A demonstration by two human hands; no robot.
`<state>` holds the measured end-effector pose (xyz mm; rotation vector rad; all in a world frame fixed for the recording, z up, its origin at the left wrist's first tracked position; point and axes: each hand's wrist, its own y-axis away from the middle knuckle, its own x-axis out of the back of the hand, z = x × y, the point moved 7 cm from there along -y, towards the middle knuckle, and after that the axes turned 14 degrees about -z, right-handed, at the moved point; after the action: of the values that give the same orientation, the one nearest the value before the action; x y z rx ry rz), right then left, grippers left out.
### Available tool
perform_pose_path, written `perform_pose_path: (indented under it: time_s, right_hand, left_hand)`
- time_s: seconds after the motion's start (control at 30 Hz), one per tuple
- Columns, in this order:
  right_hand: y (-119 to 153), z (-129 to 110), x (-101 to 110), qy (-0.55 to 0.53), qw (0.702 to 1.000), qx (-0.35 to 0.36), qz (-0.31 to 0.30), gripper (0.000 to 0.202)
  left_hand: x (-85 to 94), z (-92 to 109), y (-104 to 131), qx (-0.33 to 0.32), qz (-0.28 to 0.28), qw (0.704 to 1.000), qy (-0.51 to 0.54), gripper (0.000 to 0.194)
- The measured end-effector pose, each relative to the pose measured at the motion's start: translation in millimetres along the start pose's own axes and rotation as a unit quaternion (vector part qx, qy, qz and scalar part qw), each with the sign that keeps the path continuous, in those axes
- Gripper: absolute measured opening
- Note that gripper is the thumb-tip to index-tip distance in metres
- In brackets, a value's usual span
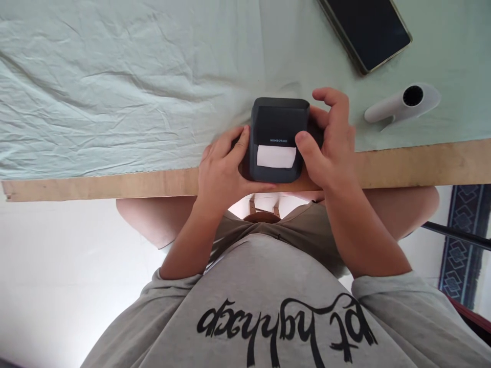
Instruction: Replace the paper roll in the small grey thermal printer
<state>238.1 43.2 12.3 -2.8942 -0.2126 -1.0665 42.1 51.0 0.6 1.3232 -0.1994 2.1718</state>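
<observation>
A black label printer (281,120) sits upright near the table's front edge, with a white label (276,157) showing at its slot. Around its left side and lower corner rests my left hand (222,171), its thumb along the bottom edge and its fingers against the side. My right hand (333,143) grips the printer's right side, the thumb on the front beside the label. One finger of that hand is raised off the printer, and the others are partly hidden behind it.
A dark phone (370,30) lies at the back right. Below it is a white handheld device (402,105) with a round black opening. Pale green cloth (134,87) covers the table behind a wooden front edge (103,186). My legs are beneath.
</observation>
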Motion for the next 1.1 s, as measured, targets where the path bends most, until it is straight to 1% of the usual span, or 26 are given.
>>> perform_pose_path:
  time_s: [0.13,0.27,0.4,0.47,0.53,0.63,0.7,0.8,0.9,0.97,1.03,1.1]
  right_hand:
    - [0.7,0.1,0.5,0.013,1.000,-0.001,-0.003,0.061]
    - [-0.1,-0.2,-1.6,0.022,1.000,-0.002,-0.008,0.069]
    - [-0.9,-0.7,-4.2,0.008,1.000,0.005,-0.001,0.069]
    - [-1.0,1.1,-4.5,-0.004,1.000,0.001,-0.004,0.065]
    - [-0.6,1.3,-0.7,-0.001,1.000,0.002,0.000,0.060]
    - [-0.2,-5.3,12.5,0.051,0.998,0.000,0.025,0.054]
    - [-1.1,-15.2,20.7,0.102,0.994,-0.013,0.039,0.047]
    - [-2.5,-35.4,27.3,0.157,0.984,-0.045,0.070,0.030]
    - [-2.2,-54.4,28.0,0.171,0.977,-0.054,0.118,0.018]
    - [-2.7,-59.5,27.2,0.164,0.976,-0.054,0.135,0.016]
    - [-6.2,-57.7,25.5,0.170,0.977,-0.066,0.113,0.014]
    - [-12.2,-54.6,24.5,0.188,0.977,-0.076,0.065,0.013]
  left_hand:
    - [1.5,0.8,1.1,-0.001,0.008,1.000,0.004,0.104]
    - [0.1,1.9,1.2,0.011,-0.001,1.000,-0.005,0.109]
    - [-0.1,2.2,0.4,0.018,0.001,1.000,-0.006,0.111]
    - [0.6,1.5,0.3,0.011,0.011,1.000,0.005,0.106]
    - [1.2,-0.2,0.4,0.007,0.020,1.000,0.021,0.092]
    - [1.0,-2.3,1.0,0.006,0.021,0.999,0.038,0.076]
    - [1.1,-1.9,1.6,0.002,0.020,0.999,0.043,0.074]
    - [1.5,-1.0,2.0,-0.003,0.017,0.999,0.043,0.075]
    - [1.4,-0.5,2.0,-0.004,0.016,0.999,0.038,0.076]
    - [2.0,-0.2,2.3,-0.006,0.021,0.999,0.036,0.075]
    - [2.6,0.3,2.6,-0.007,0.023,0.999,0.036,0.074]
    - [3.1,1.2,2.8,-0.010,0.020,0.999,0.033,0.075]
